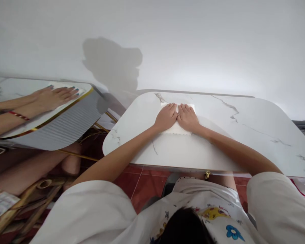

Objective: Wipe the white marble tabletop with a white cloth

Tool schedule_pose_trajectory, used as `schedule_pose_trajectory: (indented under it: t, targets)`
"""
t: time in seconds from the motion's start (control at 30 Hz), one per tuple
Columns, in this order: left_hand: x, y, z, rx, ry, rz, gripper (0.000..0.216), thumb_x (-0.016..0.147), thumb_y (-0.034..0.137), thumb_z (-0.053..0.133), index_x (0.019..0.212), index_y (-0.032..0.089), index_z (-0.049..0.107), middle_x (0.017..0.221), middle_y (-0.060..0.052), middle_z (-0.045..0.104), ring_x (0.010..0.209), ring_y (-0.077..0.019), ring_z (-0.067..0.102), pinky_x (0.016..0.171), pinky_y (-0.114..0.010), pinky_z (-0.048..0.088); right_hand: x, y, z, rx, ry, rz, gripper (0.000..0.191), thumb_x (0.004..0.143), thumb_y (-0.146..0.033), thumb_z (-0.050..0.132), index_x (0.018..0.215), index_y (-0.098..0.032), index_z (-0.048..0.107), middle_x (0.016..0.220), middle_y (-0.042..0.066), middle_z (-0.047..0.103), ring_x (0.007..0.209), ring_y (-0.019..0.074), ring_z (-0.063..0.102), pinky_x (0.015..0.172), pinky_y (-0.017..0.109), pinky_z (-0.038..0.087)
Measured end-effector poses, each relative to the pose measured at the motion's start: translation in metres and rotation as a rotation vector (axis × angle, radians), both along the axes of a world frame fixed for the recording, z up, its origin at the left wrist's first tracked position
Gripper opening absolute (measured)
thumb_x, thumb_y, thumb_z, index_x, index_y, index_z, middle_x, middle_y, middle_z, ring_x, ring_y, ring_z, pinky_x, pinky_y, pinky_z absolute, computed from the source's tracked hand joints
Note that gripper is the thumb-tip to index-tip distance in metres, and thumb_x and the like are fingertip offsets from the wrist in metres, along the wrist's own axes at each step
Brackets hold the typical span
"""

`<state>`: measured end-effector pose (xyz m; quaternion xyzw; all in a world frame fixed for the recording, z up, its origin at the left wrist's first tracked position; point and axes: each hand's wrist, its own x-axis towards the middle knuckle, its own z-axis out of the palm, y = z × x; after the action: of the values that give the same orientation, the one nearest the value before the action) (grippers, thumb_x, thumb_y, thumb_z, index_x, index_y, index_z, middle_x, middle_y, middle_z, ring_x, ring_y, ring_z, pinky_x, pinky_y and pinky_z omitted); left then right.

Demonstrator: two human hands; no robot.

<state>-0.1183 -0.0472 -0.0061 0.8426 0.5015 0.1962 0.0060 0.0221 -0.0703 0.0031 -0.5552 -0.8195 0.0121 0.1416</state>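
Observation:
A white folded cloth (pixel 176 129) lies flat on a white marble-patterned table (pixel 244 135). My left hand (pixel 166 117) and my right hand (pixel 187 117) rest side by side on top of it, palms down, fingers stretched out and lying flat, thumbs touching. Most of the cloth is hidden under my hands; only its edges show around them.
At the left stands a second marble-topped table (pixel 66 118) with a gold rim, where another person's hands (pixel 53 96) lie flat on a white cloth. A plain white wall (pixel 193 44) rises behind. Red floor tiles (pixel 142 181) and a wooden frame (pixel 27 200) show below.

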Motion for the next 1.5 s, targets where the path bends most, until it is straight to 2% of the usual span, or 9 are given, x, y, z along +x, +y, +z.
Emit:
schedule_pose_trajectory:
  t: [0.3,0.4,0.5,0.6,0.77,0.93,1.2,1.37,1.5]
  targets:
    - [0.012,-0.113,0.008,-0.156,-0.082,0.054,0.056,0.089,0.031,0.031,0.140,0.012,0.043,0.149,-0.009,0.040,0.141,-0.0233,0.032,0.117,-0.043,0.026,0.017,-0.111,-0.004,0.056,0.004,0.045,0.056,0.094,-0.026,0.029,0.143,0.001,0.036,0.150,0.020,0.036,0.139,0.0325,0.031,0.114,0.048,0.024]
    - [0.031,-0.132,0.004,-0.151,-0.108,0.045,0.055,0.088,0.029,0.033,0.141,0.015,0.043,0.149,-0.008,0.041,0.140,-0.0253,0.032,0.117,-0.045,0.027,0.039,-0.131,-0.004,0.033,0.014,0.051,0.056,0.094,-0.027,0.028,0.144,-0.002,0.036,0.151,0.018,0.034,0.141,0.0301,0.028,0.115,0.047,0.023]
    - [0.052,-0.131,0.003,-0.151,-0.128,0.024,0.055,0.088,0.028,0.034,0.141,0.016,0.042,0.149,-0.008,0.041,0.140,-0.0257,0.032,0.116,-0.046,0.028,0.062,-0.132,-0.002,-0.005,0.015,0.042,0.057,0.094,-0.027,0.028,0.144,-0.002,0.035,0.152,0.017,0.033,0.142,0.0287,0.026,0.116,0.046,0.021]
    - [0.070,-0.111,0.006,-0.155,-0.120,0.012,0.053,0.088,0.028,0.035,0.139,0.015,0.044,0.147,-0.008,0.043,0.139,-0.0250,0.034,0.116,-0.045,0.028,0.077,-0.111,0.001,-0.067,0.006,0.022,0.058,0.094,-0.027,0.028,0.146,0.000,0.031,0.152,0.017,0.032,0.142,0.0283,0.026,0.116,0.045,0.020]
    - [0.086,-0.049,0.011,-0.115,-0.118,0.026,0.049,0.087,0.023,0.036,0.133,0.012,0.050,0.142,-0.011,0.049,0.134,-0.0246,0.042,0.114,-0.039,0.032,0.087,-0.044,0.003,-0.054,-0.013,0.005,0.057,0.095,-0.027,0.027,0.145,0.000,0.031,0.152,0.017,0.032,0.142,0.0289,0.026,0.115,0.044,0.020]
    - [0.091,0.017,0.007,-0.058,-0.156,0.037,0.044,0.086,0.021,0.037,0.126,0.019,0.056,0.134,-0.007,0.057,0.126,-0.0235,0.049,0.109,-0.039,0.037,0.089,0.023,0.000,-0.027,0.009,0.007,0.058,0.093,-0.027,0.028,0.144,0.000,0.033,0.151,0.017,0.035,0.140,0.0294,0.029,0.114,0.043,0.020]
    - [0.093,0.107,0.004,-0.064,-0.185,0.037,0.045,0.086,0.021,0.038,0.127,0.020,0.056,0.138,-0.005,0.054,0.130,-0.0227,0.045,0.111,-0.037,0.034,0.088,0.111,-0.002,0.030,0.046,-0.025,0.056,0.092,-0.026,0.030,0.141,0.000,0.038,0.148,0.018,0.040,0.138,0.0290,0.031,0.112,0.044,0.022]
    - [0.095,0.143,0.007,-0.109,-0.233,0.067,0.037,0.088,0.024,0.038,0.113,0.022,0.065,0.123,-0.005,0.065,0.115,-0.0247,0.056,0.100,-0.036,0.042,0.087,0.148,-0.002,0.067,0.060,-0.067,0.045,0.093,-0.025,0.029,0.125,-0.007,0.055,0.132,0.017,0.057,0.124,0.0301,0.047,0.103,0.044,0.033]
    - [0.096,0.154,0.008,-0.107,-0.233,0.061,0.035,0.089,0.024,0.036,0.106,0.022,0.067,0.114,-0.005,0.069,0.105,-0.0240,0.060,0.092,-0.035,0.045,0.086,0.160,-0.004,0.069,0.061,-0.096,0.041,0.094,-0.026,0.028,0.116,-0.010,0.059,0.124,0.016,0.061,0.117,0.0304,0.052,0.100,0.043,0.036]
